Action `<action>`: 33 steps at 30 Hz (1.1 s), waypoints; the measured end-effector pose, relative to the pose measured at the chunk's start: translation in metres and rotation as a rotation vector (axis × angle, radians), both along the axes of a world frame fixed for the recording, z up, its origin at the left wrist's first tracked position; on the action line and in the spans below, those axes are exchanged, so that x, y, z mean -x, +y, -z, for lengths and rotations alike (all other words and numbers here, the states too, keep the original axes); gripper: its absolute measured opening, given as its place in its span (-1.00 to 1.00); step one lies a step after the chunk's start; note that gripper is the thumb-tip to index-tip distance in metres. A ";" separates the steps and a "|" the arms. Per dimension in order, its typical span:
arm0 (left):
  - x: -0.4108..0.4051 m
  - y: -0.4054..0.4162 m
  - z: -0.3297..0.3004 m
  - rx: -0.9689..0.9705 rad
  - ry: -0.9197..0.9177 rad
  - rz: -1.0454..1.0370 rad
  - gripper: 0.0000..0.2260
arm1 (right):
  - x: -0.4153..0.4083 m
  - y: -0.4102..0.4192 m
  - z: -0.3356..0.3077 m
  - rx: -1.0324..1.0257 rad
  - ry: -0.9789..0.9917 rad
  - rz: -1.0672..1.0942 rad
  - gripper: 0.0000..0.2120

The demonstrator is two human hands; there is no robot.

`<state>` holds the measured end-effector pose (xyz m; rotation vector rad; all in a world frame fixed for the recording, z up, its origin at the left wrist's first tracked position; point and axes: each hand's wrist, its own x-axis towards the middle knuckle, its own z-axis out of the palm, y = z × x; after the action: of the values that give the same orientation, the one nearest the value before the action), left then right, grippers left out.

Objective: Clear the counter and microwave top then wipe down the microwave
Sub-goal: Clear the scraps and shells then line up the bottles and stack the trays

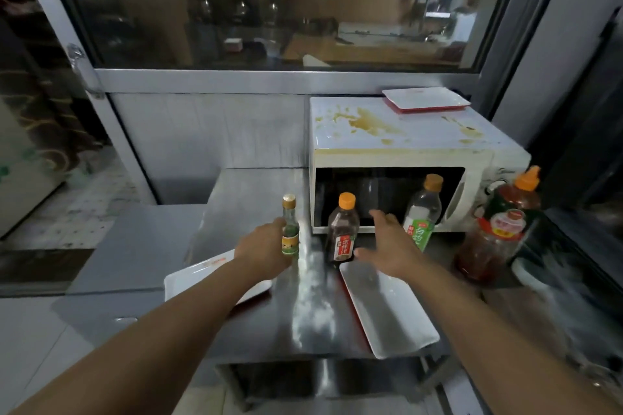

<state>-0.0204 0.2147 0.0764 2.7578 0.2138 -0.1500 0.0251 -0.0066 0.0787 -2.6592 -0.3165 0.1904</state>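
A white microwave [397, 141] stands at the back of the steel counter [303, 313], its top smeared with brown stains. A white and red tray [425, 99] lies on its far right corner. My left hand [266, 248] grips a small glass bottle [290, 229] with a gold cap. My right hand [387, 246] reaches forward with spread fingers between a dark sauce bottle [342, 229] and a clear bottle [423, 212] with a green label, touching neither that I can tell.
A large red-brown bottle [499, 229] with an orange cap stands at the right. One white tray [387, 310] lies under my right wrist; another [192, 276] lies under my left forearm. A glass window fills the wall behind. The counter drops off on the left.
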 end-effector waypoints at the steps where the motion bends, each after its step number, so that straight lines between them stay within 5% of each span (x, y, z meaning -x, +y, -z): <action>1: -0.006 0.002 0.003 0.007 -0.004 -0.015 -0.53 | -0.008 0.003 0.004 -0.018 0.000 0.008 -0.22; 10: -0.055 0.027 0.045 0.128 0.004 -0.084 -0.34 | -0.053 0.030 0.056 -0.129 -0.016 0.122 -0.08; 20: -0.100 0.040 0.093 0.277 -0.053 0.006 -0.59 | -0.067 0.050 0.094 -0.293 -0.091 0.267 -0.07; 33: -0.126 0.044 0.115 0.232 -0.098 0.015 -0.72 | -0.074 0.070 0.112 -0.348 -0.258 0.425 -0.35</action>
<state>0.1053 0.2586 -0.0389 2.5287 0.1401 -0.0407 0.0990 0.0633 -0.0329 -2.3339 0.1313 -0.3159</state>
